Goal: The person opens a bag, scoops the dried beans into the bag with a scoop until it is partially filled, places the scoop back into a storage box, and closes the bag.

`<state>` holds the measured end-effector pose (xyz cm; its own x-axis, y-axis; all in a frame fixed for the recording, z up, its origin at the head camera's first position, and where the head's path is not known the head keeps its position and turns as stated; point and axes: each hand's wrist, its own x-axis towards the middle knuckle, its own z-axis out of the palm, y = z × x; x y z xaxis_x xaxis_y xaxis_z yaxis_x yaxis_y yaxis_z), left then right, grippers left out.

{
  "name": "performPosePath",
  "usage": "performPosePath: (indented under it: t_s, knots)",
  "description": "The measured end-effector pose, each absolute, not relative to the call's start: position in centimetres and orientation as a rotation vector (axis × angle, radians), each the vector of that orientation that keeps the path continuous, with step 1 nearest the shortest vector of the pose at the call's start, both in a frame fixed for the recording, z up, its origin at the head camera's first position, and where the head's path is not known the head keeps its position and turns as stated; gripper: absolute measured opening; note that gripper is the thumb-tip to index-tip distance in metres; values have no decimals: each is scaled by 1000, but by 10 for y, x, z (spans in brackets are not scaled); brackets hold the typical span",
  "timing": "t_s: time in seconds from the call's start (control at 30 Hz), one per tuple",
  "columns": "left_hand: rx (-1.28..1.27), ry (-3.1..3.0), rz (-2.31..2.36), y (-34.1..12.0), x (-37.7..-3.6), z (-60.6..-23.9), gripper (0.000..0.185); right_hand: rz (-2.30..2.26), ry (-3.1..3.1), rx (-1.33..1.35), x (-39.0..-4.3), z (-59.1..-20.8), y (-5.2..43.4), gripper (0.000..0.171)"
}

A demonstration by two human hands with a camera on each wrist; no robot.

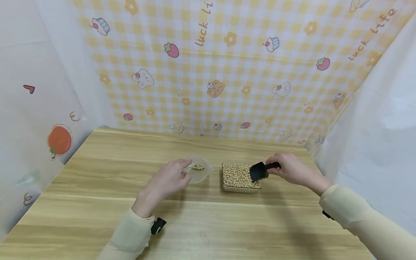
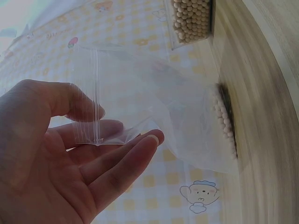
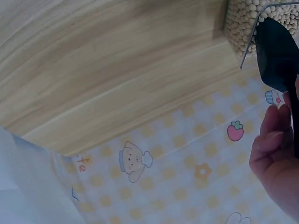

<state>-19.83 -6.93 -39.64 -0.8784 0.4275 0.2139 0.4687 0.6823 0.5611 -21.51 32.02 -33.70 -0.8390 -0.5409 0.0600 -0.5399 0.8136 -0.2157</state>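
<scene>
Biggest first: behind the box [image 1: 242, 190] hangs a cloth-like backdrop [image 1: 195, 68], yellow/white check w/ printed strawberries, cupcakes, flowers etc. Under the box, a desk [image 1: 208, 227] w/ smooth top & long streaky wood grain. Cream sleeves [image 1: 126, 233], soft-looking fabric, come in on the near side, one either side of the box.

Hands: L hand [image 1: 167, 179], left of the box, pinches a thin bag [image 1: 202, 177] by its ridged zip edge b/w thumb & fingers; R hand [image 1: 290, 169], right of the box, pinches the handle of a scoop [image 1: 259, 171].

Box itself: clear, hard-looking plastic, rectangular, approx. full. Bag: just left of the box, floppy, see-thru, slightly cloudy, bulging at the bottom; can't tell if it touches the desk. Scoop: matte black, straight handle, tilted over the box's right end, front edge down at the contents; can't tell if it's loaded.

Smallest: beans [image 1: 235, 175], round, pale tan, pebbly, heaped in the box, plus a small clump in the bottom of the bag.
</scene>
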Motion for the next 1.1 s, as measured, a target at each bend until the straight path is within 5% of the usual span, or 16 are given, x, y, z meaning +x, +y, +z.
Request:
performPosePath:
  t_s: [1.1]
  knots:
    - [-742,-2839,-967,-70,-197,-395,47,-1128,2800,-569,-226,-435,331,31]
